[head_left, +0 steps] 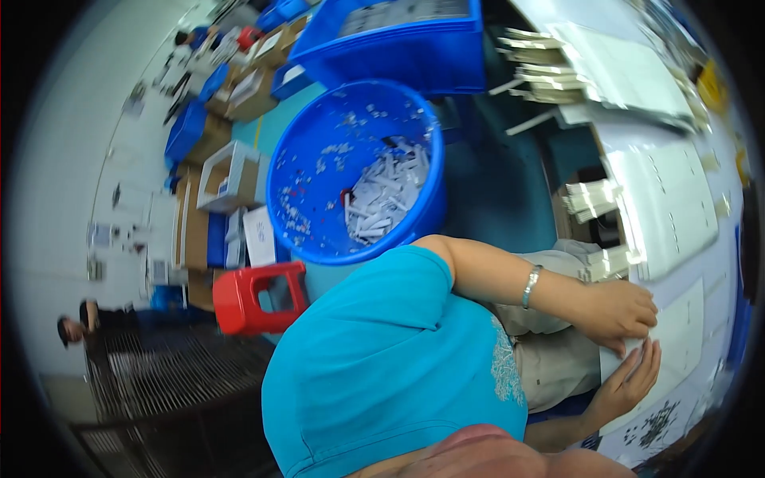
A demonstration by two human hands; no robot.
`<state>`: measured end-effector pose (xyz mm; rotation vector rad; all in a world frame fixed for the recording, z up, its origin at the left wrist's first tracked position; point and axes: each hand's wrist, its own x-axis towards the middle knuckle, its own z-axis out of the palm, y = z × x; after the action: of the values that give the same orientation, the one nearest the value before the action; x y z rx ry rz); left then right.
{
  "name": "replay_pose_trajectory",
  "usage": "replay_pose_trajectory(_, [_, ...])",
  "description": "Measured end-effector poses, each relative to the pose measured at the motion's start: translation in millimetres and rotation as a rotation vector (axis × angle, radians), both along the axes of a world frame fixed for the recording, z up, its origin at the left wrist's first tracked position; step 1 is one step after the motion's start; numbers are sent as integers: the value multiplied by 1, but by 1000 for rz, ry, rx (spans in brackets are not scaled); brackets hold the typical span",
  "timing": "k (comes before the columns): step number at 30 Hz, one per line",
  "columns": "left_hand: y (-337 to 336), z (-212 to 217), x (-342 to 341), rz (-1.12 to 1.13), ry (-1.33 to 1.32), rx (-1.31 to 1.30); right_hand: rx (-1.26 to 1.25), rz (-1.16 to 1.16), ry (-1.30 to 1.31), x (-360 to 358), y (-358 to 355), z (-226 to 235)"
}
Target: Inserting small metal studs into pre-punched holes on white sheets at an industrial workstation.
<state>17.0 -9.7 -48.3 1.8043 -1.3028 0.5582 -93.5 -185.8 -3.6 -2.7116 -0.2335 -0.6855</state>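
My left hand, with a bracelet at its wrist, curls its fingers down onto a pale flat sheet on the white table. Its fingertips are pinched together, and whatever is between them is too small to make out. Close beside it, my right hand rests on the same sheet with fingers stretched out, their tips near the left thumb. Several small dark pieces lie scattered next to the right hand. Beyond my left hand lies a pile of white flat sheets, with pale strips sticking out over the table edge.
A blue tub holding white scraps stands beside me, with a blue crate behind it. More sheets lie farther along the table. A red stool, a slatted dark rack, cardboard boxes and two people are around.
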Motion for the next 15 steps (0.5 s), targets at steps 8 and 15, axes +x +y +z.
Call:
replay_pose_trajectory(8, [-12, -23, 18, 115, -227, -179, -27, 20, -14, 19, -8, -9])
replay_pose_trajectory(15, [-10, -8, 20, 81, -257, -85, -80, 98, -102, 39, -40, -35])
